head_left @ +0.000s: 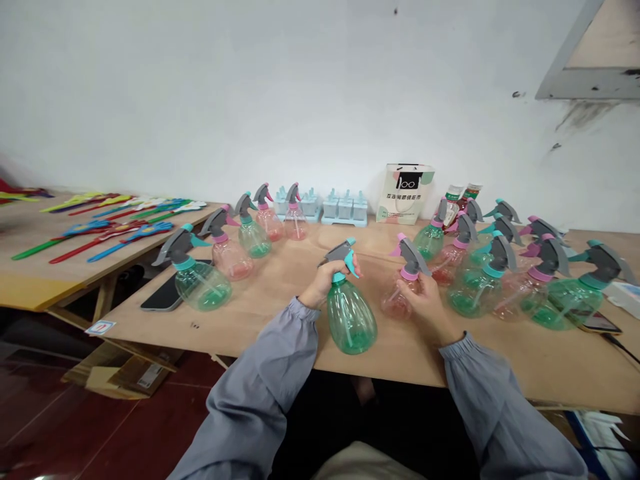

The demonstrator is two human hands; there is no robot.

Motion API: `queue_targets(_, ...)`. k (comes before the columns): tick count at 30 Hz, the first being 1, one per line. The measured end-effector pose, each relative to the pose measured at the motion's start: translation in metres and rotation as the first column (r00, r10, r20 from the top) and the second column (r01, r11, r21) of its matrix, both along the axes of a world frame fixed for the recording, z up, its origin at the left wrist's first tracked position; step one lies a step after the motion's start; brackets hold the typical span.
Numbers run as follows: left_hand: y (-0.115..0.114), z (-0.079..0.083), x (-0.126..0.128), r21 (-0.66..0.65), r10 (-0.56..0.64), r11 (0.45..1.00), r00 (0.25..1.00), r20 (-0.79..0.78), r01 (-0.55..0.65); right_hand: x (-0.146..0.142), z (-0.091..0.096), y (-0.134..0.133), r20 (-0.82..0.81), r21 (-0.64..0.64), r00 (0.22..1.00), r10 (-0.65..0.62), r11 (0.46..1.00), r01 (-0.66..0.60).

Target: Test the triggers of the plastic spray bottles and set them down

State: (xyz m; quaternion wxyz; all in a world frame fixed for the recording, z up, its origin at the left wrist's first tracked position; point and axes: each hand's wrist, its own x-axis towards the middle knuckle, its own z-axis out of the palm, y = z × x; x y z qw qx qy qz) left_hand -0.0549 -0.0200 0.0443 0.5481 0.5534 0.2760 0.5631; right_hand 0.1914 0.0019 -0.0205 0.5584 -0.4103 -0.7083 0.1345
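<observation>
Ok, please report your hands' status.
Left hand grips clear green plastic spray bottle at neck. Right hand grasps clear pink plastic spray bottle. More spray bottles close on right.

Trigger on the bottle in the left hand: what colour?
The trigger is turquoise; head view shows it best.

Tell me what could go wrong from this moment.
1. The left hand grips the green spray bottle near its trigger, with the bottle tilted near the front edge of the table; a loosened grip might let it drop off.
2. The right hand holds the pink spray bottle close to the group of bottles at the right, so a sideways swing could knock some over.
</observation>
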Motion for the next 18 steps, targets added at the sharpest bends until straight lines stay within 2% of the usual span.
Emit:
queue_targets(5,-0.0002,0.0015,-0.0006,0.031,-0.031,0.999,0.999,0.008,0.03,-0.0003,0.0011,-0.0011,-0.003,-0.009,1.0,0.023,1.0,-0.023)
queue_targets(10,0.0005,0.0022,-0.0017,-0.027,0.013,1.0,0.997,0.073,-0.011,0.0001,0.0009,-0.0011,0.005,-0.004,1.0,0.01,1.0,-0.01)
queue_targets(15,-0.003,0.0052,0.0,-0.006,-0.043,0.999,0.992,0.121,0.044,0.0004,0.0013,-0.0012,0.015,0.002,1.0,0.012,1.0,-0.012)
queue_targets(18,-0.0027,0.0044,0.0002,-0.022,-0.035,0.999,0.988,0.15,0.039,0.0005,0.0022,-0.0015,0.028,0.025,0.999,0.018,1.0,-0.019)
